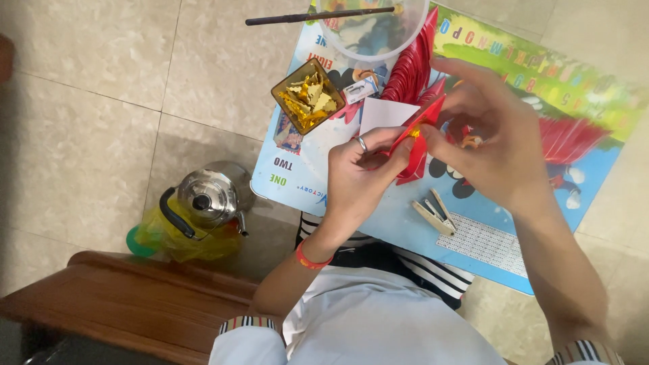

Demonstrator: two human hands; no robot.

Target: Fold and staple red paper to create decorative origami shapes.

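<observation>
both hands pinched on folded red paper piece [416, 145]: left hand [362, 172] at lower end, right hand [490, 138] at upper; long axis near-vertical over desk [405, 223].

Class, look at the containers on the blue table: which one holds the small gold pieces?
The small brown square tray near the table's left edge holds the gold pieces. The other container, a clear round tub at the far edge, has a dark stick across it.

Folded red paper piece [418, 138], upright, above blue table
</observation>
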